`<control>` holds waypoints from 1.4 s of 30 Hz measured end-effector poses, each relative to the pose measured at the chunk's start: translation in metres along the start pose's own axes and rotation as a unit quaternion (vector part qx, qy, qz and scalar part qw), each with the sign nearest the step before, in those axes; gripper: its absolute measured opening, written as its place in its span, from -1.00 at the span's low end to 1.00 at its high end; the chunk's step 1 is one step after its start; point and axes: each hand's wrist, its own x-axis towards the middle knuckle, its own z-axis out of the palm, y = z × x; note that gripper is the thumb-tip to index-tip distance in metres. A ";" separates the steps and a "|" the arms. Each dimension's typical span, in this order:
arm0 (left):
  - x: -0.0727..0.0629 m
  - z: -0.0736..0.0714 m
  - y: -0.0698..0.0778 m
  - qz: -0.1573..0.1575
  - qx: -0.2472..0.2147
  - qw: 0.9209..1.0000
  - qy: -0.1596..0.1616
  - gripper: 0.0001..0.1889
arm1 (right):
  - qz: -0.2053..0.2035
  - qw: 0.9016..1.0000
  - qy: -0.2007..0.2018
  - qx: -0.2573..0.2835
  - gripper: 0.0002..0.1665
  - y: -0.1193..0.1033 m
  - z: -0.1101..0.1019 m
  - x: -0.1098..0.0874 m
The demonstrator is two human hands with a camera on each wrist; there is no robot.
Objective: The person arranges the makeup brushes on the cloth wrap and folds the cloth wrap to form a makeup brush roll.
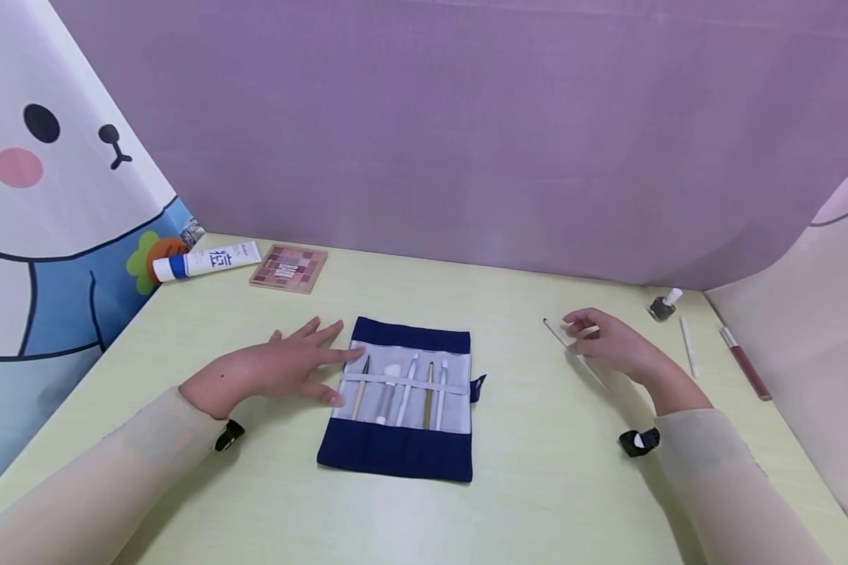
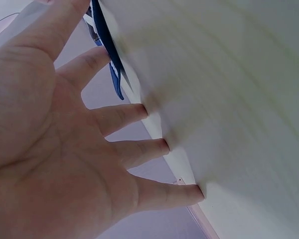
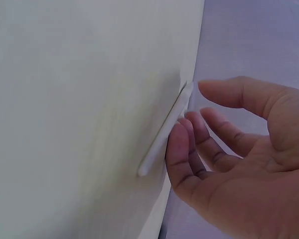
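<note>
A navy roll-up case lies unrolled, with several slim tools tucked under its pale elastic strap, among them a gold stick and a thin brush. My left hand is spread at the case's left edge, its thumb and index finger overlapping that edge in the head view. In the left wrist view, other fingertips touch the table. To the right, a slim white pencil with a dark tip lies aslant. My right hand is beside it, fingers loosely bent and close to it, with the thumb apart.
At the back left are a white tube with a blue band and a pink palette. Along the right side lie a small dark bottle with a white cap, a white stick and a dark red tube. A purple curtain hangs behind.
</note>
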 end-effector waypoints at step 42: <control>0.000 0.001 -0.001 -0.001 0.003 1.000 0.003 -0.12 | -0.016 0.990 0.013 -0.138 -0.49 -0.016 0.010 0.000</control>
